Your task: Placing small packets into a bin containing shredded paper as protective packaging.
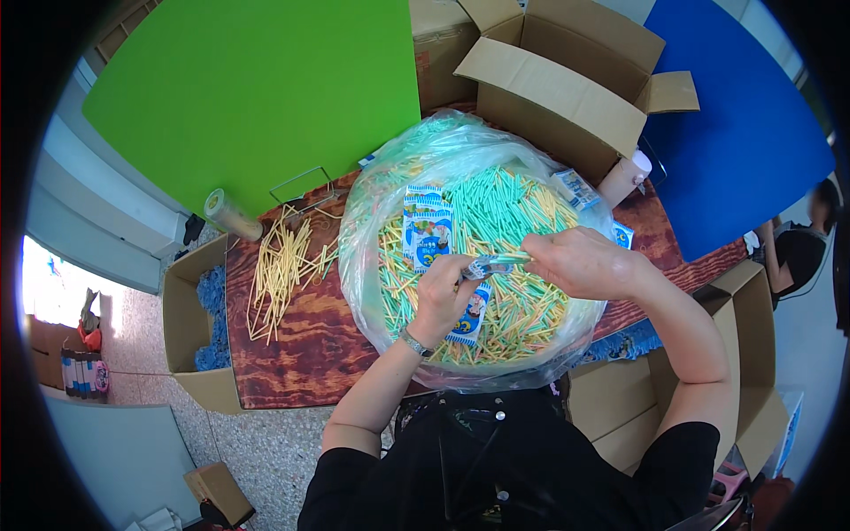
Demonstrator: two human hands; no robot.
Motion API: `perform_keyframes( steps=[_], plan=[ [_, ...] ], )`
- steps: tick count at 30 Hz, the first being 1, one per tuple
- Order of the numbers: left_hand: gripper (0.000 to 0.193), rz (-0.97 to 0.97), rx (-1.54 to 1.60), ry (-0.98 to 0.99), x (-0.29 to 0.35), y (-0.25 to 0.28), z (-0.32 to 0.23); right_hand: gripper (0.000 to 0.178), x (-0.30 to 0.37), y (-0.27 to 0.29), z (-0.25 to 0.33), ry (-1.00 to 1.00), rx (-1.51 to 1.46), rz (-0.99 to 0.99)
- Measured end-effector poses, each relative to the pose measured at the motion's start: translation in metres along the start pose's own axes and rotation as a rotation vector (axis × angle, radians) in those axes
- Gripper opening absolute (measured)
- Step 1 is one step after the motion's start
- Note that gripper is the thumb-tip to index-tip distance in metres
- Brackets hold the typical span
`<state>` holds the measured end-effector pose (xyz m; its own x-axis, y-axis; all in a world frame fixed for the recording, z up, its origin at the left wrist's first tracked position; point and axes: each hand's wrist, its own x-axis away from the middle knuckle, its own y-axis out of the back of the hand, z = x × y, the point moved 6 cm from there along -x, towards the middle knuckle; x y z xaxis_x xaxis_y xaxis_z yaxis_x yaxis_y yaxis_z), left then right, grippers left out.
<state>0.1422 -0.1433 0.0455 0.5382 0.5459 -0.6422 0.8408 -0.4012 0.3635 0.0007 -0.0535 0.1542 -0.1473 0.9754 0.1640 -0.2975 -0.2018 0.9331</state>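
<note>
My left hand (pixel 438 299), a watch on its wrist, is closed on the end of a small blue-and-white packet (pixel 479 267). My right hand (pixel 586 263) pinches a few thin pale green and yellow sticks (pixel 511 258), their ends at the packet's mouth; how far they reach inside is hidden. Both hands are over a large clear plastic bag (pixel 361 296) full of loose turquoise, yellow and pinkish sticks (pixel 496 205). On the sticks lie a stack of flat blue packets (pixel 428 232) left of my hands and another blue packet (pixel 470 320) just below them.
A pile of yellow sticks (pixel 282 270) lies left on the red-brown table (pixel 292 376). Clear jar (pixel 232 217) and pinkish bottle (pixel 625 180) flank the bag. Cardboard boxes (pixel 558 84) stand behind; another box (pixel 197 310) holds blue packets. A person (pixel 786 257) is far right.
</note>
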Motion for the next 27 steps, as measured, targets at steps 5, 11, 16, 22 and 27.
perform_keyframes(
  steps=[5,11,16,22,27],
  plan=[
    [0.026,0.015,-0.081,-0.042,0.000,-0.001,-0.002,0.015,-0.016,-0.003,0.005,-0.105,0.215,0.204],
    [0.037,0.056,-0.127,-0.107,-0.002,-0.007,-0.010,0.019,-0.042,-0.011,0.017,0.030,0.430,0.299],
    [0.039,0.088,-0.034,0.067,0.002,-0.007,0.004,0.021,-0.046,0.015,0.029,0.193,0.249,0.005],
    [0.040,0.134,0.129,0.223,0.005,-0.006,0.019,0.032,-0.038,-0.001,-0.010,0.152,-0.238,-0.207],
    [0.041,0.300,-0.063,0.320,0.022,0.001,0.039,0.021,-0.054,-0.036,-0.019,0.143,-0.478,-0.410]
  ],
)
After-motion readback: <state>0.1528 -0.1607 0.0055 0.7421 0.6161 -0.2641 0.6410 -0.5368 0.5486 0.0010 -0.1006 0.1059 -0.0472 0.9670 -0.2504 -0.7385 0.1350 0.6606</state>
